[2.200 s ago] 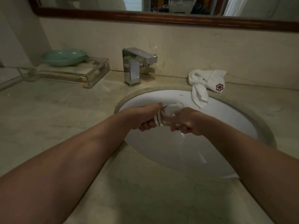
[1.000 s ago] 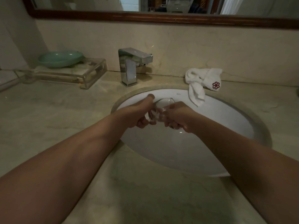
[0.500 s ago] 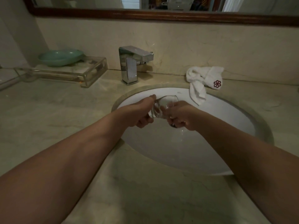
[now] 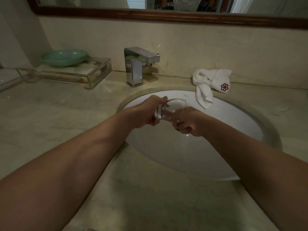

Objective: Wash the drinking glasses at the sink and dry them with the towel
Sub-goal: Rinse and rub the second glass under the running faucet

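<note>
Over the sink (image 4: pixel 241 124), the left hand (image 4: pixel 146 112) grips a tilted drinking glass (image 4: pixel 171 108) that the right hand's (image 4: pixel 188 121) curled fingers also hold.

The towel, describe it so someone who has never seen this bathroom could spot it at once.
Find the round white sink in the stone counter. Behind its far rim, right of the chrome faucet, lies a bunched white towel, one end hanging into the basin. It is the only cloth there, marked by a red flower emblem.
</note>
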`<action>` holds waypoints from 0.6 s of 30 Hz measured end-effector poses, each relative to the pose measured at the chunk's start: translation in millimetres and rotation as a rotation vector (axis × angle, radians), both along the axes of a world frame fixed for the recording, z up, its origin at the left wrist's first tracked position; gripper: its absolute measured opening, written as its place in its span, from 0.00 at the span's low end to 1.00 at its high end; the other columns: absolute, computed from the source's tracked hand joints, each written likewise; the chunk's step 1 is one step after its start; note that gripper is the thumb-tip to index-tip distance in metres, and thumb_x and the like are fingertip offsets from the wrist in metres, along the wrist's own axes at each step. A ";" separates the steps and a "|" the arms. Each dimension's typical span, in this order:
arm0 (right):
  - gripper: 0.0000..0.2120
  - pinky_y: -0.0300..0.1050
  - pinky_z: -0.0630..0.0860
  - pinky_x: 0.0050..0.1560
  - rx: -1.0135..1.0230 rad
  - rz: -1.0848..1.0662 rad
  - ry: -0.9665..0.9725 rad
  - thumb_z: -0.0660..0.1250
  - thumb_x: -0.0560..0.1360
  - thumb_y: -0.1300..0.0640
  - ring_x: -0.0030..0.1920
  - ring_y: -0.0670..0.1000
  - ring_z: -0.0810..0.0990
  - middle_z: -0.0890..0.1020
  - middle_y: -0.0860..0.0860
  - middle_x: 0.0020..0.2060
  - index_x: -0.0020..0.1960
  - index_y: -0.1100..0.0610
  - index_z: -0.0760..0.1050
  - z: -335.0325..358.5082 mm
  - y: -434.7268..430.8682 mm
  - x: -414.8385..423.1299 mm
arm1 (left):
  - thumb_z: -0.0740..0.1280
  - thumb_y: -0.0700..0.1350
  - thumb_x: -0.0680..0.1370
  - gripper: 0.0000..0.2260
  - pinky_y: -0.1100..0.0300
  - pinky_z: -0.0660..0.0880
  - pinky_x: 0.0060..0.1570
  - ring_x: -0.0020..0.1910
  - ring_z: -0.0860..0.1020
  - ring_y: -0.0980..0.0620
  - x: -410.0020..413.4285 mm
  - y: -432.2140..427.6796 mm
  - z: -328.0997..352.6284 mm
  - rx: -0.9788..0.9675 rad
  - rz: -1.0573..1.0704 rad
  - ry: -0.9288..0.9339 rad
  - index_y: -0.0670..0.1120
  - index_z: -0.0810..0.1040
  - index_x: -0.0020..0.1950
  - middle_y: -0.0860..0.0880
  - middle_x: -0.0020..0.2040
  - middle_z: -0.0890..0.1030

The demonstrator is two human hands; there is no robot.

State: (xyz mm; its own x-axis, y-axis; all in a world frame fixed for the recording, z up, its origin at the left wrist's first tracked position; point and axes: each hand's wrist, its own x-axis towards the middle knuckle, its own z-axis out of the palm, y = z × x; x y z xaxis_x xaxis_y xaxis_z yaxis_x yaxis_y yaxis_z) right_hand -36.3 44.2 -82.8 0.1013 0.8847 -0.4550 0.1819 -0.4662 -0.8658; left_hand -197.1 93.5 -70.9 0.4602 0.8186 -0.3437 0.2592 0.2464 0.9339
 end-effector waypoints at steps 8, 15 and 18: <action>0.08 0.31 0.56 0.19 -0.076 0.188 0.287 0.58 0.83 0.65 0.21 0.41 0.61 0.77 0.53 0.33 0.48 0.61 0.74 6.1 -6.8 1.0 | 0.53 0.60 0.85 0.25 0.62 0.57 0.28 0.24 0.65 0.53 -4.3 -6.1 6.3 -0.050 -0.023 0.150 0.44 0.77 0.41 0.45 0.30 0.77; 0.09 0.37 0.59 0.25 0.074 0.106 -0.045 0.67 0.81 0.54 0.24 0.44 0.64 0.82 0.52 0.29 0.53 0.60 0.77 3.7 -10.1 -6.6 | 0.51 0.61 0.84 0.29 0.64 0.54 0.27 0.22 0.60 0.53 -2.9 -5.5 6.7 -0.070 -0.103 0.196 0.43 0.76 0.36 0.43 0.31 0.74; 0.08 0.35 0.57 0.22 0.084 0.092 0.088 0.62 0.83 0.59 0.23 0.44 0.63 0.80 0.54 0.30 0.49 0.60 0.76 8.0 -10.1 -9.8 | 0.52 0.63 0.83 0.29 0.64 0.60 0.26 0.24 0.66 0.52 -4.2 -5.6 8.1 -0.062 -0.057 0.149 0.43 0.77 0.38 0.44 0.31 0.76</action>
State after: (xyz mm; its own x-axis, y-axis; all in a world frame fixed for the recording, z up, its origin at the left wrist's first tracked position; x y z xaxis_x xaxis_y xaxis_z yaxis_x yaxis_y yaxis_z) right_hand -46.0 34.1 -74.7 -0.0189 0.9236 -0.3828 0.1421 -0.3765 -0.9155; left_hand -201.3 87.9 -62.9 0.4457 0.7674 -0.4609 0.4088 0.2836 0.8674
